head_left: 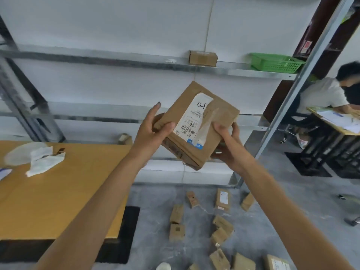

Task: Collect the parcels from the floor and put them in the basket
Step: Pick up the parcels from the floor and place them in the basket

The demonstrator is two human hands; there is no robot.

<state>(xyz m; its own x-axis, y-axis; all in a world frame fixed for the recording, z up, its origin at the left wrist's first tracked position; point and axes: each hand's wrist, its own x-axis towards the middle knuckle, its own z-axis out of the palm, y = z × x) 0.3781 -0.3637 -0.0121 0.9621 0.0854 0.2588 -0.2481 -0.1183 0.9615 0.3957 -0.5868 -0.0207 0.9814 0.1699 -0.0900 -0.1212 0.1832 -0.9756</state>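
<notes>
**At the rack (279,109): early days, most parcels (223,224) left**

They lie scattered on the floor (282,211). The green basket (276,62) sits on a shelf, well apart from the held parcel (196,123), mid-air, left hand (153,131) and right hand (227,141) clamped on its edges.

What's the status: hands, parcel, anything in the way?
Left hand and right hand grip one labelled parcel, raised. Green basket on shelf, upper right. Nothing between them; more parcels on floor.
</notes>
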